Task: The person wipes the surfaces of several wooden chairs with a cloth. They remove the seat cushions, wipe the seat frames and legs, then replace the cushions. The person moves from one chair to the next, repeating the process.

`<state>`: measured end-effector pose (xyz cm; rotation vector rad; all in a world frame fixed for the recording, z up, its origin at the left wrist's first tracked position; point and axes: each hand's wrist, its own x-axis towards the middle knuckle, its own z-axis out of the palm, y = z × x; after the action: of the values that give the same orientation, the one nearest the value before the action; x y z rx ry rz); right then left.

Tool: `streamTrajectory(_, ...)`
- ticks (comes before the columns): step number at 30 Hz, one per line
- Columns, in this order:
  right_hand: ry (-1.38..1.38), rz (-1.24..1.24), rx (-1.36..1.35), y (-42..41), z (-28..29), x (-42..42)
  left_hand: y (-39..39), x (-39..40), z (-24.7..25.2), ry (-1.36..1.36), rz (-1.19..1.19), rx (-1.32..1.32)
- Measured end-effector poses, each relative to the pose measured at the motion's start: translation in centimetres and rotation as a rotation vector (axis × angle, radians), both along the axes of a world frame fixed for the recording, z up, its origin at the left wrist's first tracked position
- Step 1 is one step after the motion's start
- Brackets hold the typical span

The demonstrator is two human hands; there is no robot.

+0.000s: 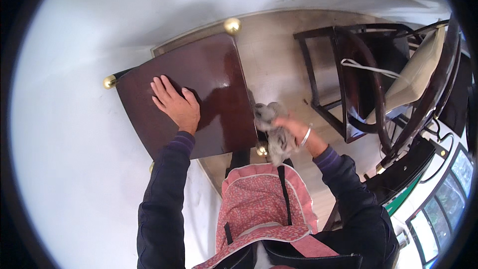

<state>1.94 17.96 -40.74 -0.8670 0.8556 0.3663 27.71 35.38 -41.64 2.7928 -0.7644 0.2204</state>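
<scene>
My left hand [177,106] lies palm down on the glossy dark red-brown top of a small wooden side table [220,119], fingers a little apart and holding nothing. Round gold balls show at the table's corners, among them one at the back [232,26] and one at the far left [109,82]. My right hand [293,127], with a silver bangle at the wrist, grips a crumpled grey cloth [281,142]. The cloth is against or just beside the table's right edge; its motion blur hides whether it touches. Part of the table's side is hidden behind it.
A white wall [74,119] borders the table at left and back. To the right stands a dark wooden armchair [349,101], with a beige bag-like thing [414,71] and a looped white cord [368,68]. Wood-look floor [272,56] lies between. Windows [440,201] are at lower right.
</scene>
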Motion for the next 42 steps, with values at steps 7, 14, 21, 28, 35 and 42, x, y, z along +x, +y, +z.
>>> streamTrajectory(7,-0.024,-0.498,0.411,-8.6,1.5,12.4,6.5,-1.0,7.7,0.319,0.071,-0.337)
streamTrajectory(14,0.122,-0.253,0.328,-10.2,-7.1,21.9,26.2,-10.6,9.6,0.672,1.303,-0.5)
streamTrajectory(21,0.019,0.372,-0.058,-7.8,-16.7,26.7,22.2,-8.2,-0.1,1.021,1.275,-1.149)
streamTrajectory(28,-0.404,0.731,-0.485,-7.2,-21.9,26.4,22.2,-8.3,-0.7,0.869,1.22,-1.261)
streamTrajectory(35,-0.003,0.236,-0.086,-4.7,-21.9,16.7,25.4,-9.0,0.1,0.934,1.006,-1.174)
streamTrajectory(42,0.375,-0.131,0.043,2.1,-19.1,2.3,27.5,-9.2,-0.1,0.956,0.936,-1.081)
